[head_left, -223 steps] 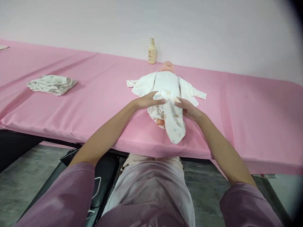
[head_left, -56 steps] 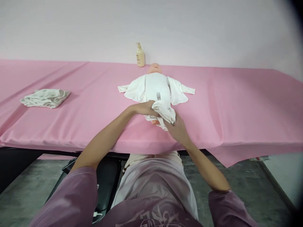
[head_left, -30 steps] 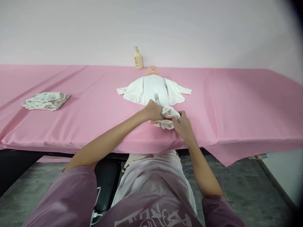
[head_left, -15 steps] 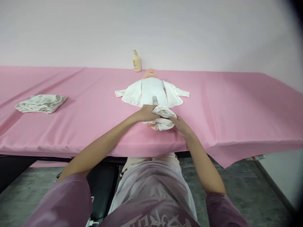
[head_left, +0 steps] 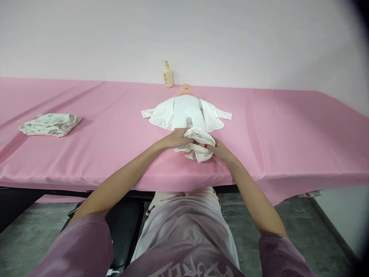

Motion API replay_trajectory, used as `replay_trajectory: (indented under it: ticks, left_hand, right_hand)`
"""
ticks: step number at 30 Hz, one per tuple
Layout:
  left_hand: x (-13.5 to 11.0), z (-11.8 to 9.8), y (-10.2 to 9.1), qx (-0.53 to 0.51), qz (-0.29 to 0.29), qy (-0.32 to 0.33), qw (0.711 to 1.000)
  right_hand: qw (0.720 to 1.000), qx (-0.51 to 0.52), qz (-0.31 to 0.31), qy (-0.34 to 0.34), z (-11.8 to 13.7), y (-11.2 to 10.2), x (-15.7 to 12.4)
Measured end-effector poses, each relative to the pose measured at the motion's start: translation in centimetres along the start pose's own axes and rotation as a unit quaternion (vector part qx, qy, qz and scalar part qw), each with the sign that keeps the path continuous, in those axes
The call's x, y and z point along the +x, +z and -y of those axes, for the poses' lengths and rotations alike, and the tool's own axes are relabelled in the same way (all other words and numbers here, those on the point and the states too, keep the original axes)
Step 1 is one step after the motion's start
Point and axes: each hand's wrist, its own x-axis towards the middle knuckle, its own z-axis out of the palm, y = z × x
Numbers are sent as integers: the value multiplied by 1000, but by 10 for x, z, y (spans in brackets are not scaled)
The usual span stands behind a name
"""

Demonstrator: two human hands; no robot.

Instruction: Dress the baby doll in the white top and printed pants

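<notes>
A baby doll [head_left: 185, 89] lies on its back on the pink table [head_left: 115, 127], head toward the wall, in an open white jacket [head_left: 184, 113]. A bunched pair of printed baby trousers [head_left: 198, 143] covers its legs near the front edge. My left hand [head_left: 176, 139] is closed on the left side of the bunched trousers. On their right side my right hand [head_left: 220, 151] pinches the fabric. A bit of the doll's foot shows under the cloth.
A cream pump bottle [head_left: 168, 74] stands by the wall just behind the doll's head. A folded printed garment [head_left: 50, 124] lies far left on the table. A black seat [head_left: 127, 227] is below the table's edge, by my legs.
Earlier one trouser leg lay stretched out toward me; both hands have since gathered it into a bunch. In the last half second the hands shifted only slightly.
</notes>
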Motion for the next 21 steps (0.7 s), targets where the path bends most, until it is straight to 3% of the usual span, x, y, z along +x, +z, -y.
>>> replay_trajectory:
  ticks: [4,9,15,21]
  left_hand:
    - [0,3,0,-27,8,-10,1000]
    - [-1,4,2,-12,7,24,1000]
    - [2,-2,14,189,-50,89,977]
    - [8,-3,11,228,-27,123,966]
  right_hand:
    - [999,-47,-15,2,4,-3,0]
    - [989,-133,-64,-19,4,-8,2]
    - [975,-168,-128,-69,0,-23,32]
    - [983,-165,-52,-54,9,-35,45]
